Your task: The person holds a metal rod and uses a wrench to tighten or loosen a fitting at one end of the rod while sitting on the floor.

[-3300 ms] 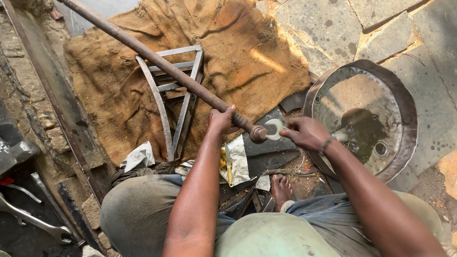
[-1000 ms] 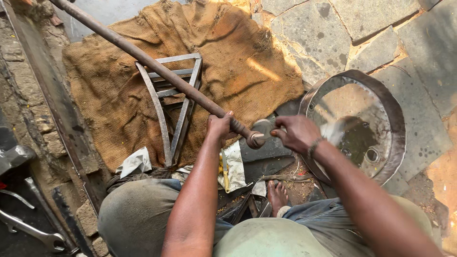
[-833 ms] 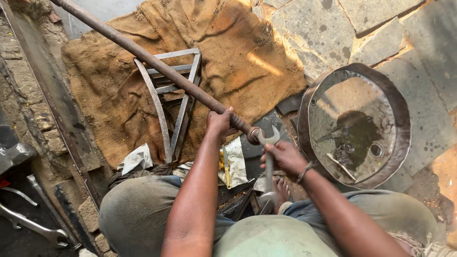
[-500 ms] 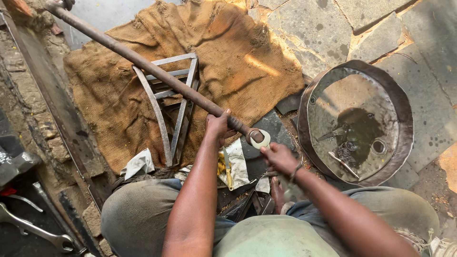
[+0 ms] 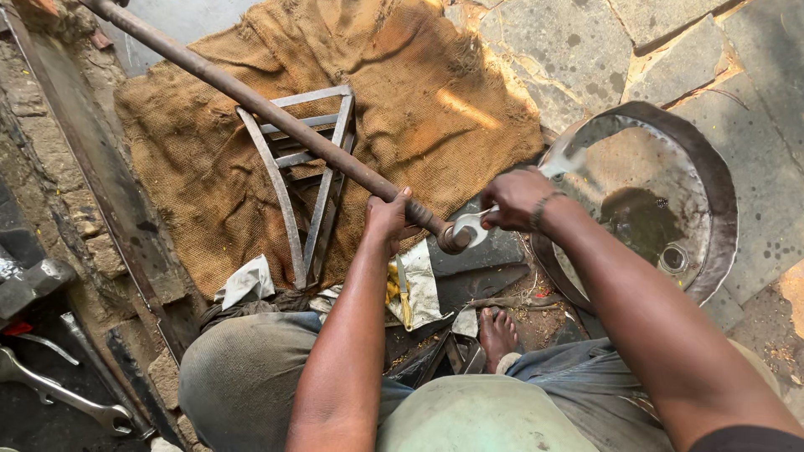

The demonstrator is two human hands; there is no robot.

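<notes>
Looking down from the head cam: the left hand is wrapped tight around a long rusty metal rod, fingers closed around it close to its near end. The rod runs diagonally from the top left corner down toward the middle, passing over a grey metal frame that lies on a brown burlap sack spread on the stone paving. The right hand is closed on the handle of a silvery spanner, and the spanner's open-ended head sits right at the tip of the rod, touching it. Just right of that hand there's a big round shallow metal pan with a dark wet patch and a small ring-shaped part inside. Below the rod's end you can see a bare foot on dark scrap pieces, plus a crumpled wrapper beside it. Far left, another wrench lies on the dark ground, well apart from everything.
</notes>
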